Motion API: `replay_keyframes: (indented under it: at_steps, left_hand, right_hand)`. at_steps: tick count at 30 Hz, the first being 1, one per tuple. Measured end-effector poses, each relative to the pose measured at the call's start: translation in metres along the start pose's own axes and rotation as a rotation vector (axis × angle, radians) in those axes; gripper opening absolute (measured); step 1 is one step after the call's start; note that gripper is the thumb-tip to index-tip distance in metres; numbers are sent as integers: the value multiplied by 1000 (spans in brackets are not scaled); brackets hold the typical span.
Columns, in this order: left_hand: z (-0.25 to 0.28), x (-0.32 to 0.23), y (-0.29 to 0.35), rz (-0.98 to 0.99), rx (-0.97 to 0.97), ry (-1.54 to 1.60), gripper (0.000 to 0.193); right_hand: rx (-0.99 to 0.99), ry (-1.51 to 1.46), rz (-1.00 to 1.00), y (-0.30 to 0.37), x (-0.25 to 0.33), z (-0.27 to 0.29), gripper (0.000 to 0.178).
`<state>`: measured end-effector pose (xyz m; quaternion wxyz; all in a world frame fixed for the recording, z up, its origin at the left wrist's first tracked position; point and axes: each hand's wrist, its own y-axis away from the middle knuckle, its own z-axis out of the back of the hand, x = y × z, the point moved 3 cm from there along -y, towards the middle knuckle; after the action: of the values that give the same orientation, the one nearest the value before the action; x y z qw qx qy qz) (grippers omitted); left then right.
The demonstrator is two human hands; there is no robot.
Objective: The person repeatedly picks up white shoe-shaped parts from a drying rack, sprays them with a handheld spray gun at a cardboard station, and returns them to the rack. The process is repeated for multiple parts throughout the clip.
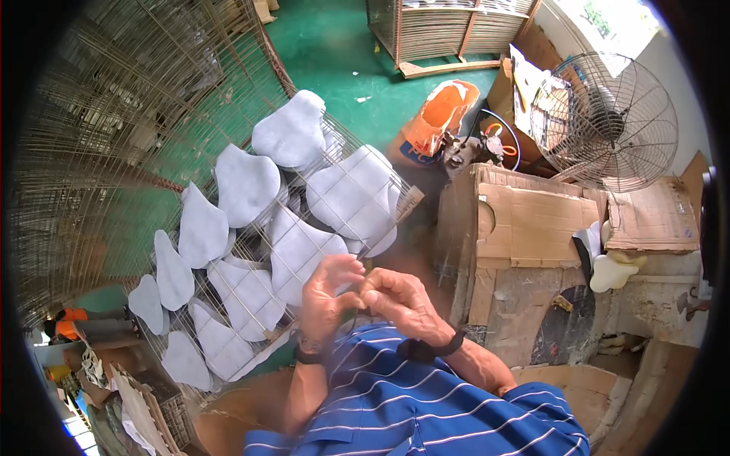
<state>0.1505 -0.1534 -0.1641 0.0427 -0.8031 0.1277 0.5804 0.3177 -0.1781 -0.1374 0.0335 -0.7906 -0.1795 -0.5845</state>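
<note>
My two hands meet in front of my chest, over the near edge of a wire rack. My left hand [325, 300] is raised with its fingers held apart from the thumb, and nothing shows in it. Fingers of my right hand [401, 301] are pinched together against the tip of the left thumb. Whatever they hold, if anything, is hidden or too small to make out. Just beyond lie several pale grey, pear-shaped flat pads, the nearest one [300, 254] close to my left fingers. They rest on the wire rack [262, 351], some overlapping.
Tall stacked wire racks [84, 152] stand at the left. To the right are a cardboard-covered bench [532, 235], a caged fan [608, 121] and pale shaped pieces [610, 272]. An orange sack [441, 114] sits on the green floor [327, 45]. Another rack [456, 30] stands far back.
</note>
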Motion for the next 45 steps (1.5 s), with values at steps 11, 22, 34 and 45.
replay_keyframes:
  at_steps: [11,22,34,45]
  left_hand:
    - [23,7,25,-28,-5,161,61]
    - [47,15,59,-27,-31,95,67]
    - [55,-2,35,-58,98,-60,69]
    - [111,16,28,-165,-93,53,85]
  right_hand:
    - [16,208,214,17,10,-32,28]
    - [-25,454,319,29,-17,-58,14]
    - [-50,-44,-63,16,-37,-71,21]
    - [-444,146,330,40,20,-24,15]
